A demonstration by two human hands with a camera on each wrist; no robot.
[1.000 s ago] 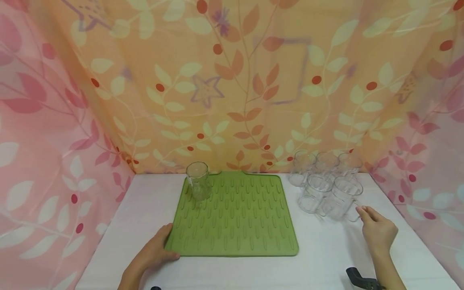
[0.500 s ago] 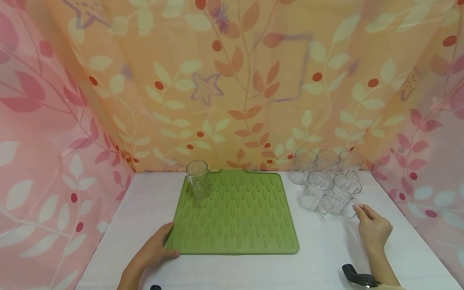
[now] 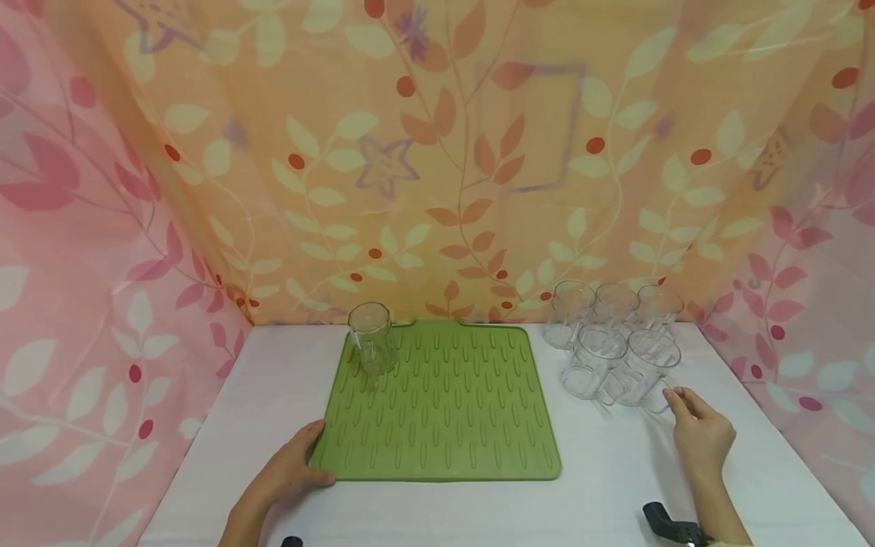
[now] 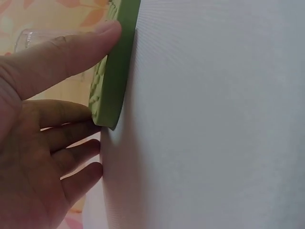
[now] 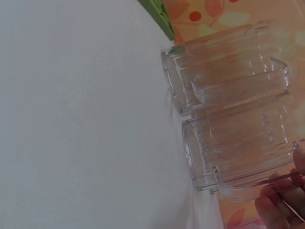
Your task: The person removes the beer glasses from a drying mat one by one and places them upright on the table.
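My right hand pinches the handle of the front right glass mug between thumb and fingers. In the right wrist view that mug is clear and ribbed, its base at the white cloth. Another glass mug stands right beside it. My left hand rests at the near left corner of a green drying mat, thumb on the front edge and fingers along the side. The left wrist view shows the thumb against the mat's thick edge, the fingers loosely extended. One glass mug stands on the mat's far left corner.
Behind the two front mugs stands a row of glass mugs, close to the back curtain. A white cloth covers the table. Pink patterned curtains rise at both sides.
My right hand has shifted slightly left, staying at the front right mug's handle, and the mug has edged slightly left. My left hand stays at the mat corner.
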